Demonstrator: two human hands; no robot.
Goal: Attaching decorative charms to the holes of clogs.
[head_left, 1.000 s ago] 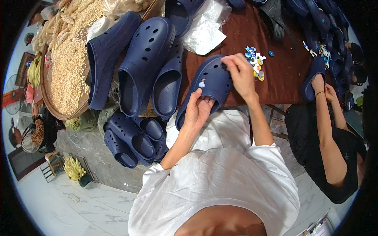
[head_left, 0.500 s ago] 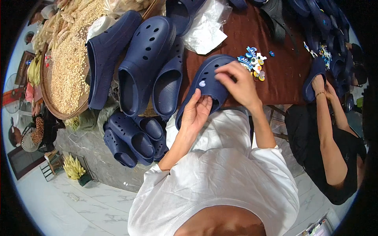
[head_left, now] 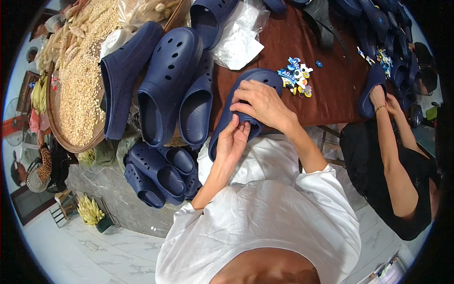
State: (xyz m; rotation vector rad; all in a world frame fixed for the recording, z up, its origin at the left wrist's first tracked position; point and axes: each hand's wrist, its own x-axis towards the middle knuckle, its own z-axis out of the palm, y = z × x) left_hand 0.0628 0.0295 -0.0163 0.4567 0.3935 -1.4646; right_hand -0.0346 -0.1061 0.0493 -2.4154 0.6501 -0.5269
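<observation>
A navy clog (head_left: 259, 75) with vent holes lies in front of me, its toe on the brown cloth and its heel toward my lap. My left hand (head_left: 232, 141) is closed on the rim of the foot opening, thumb outside and fingertips tucked under the upper. From the right, my right hand (head_left: 265, 105) covers the upper with bent fingers gripping near that rim, and the edge there looks bent. The spot where a pale heart-shaped charm sat is hidden under the right hand. Beyond the clog lies a small pile of colourful shoe charms (head_left: 297, 78).
Several navy clogs (head_left: 172, 71) stand to my left, with more hanging below (head_left: 156, 168). A round tray of kernels (head_left: 75, 104) is farther left. A white plastic bag (head_left: 239, 45) lies behind. At right, another person's hand (head_left: 377, 97) holds a navy clog (head_left: 371, 85).
My right hand has come down and left from above the clog onto its upper, covering the heart charm. My left hand keeps its hold. The view has shifted slightly.
</observation>
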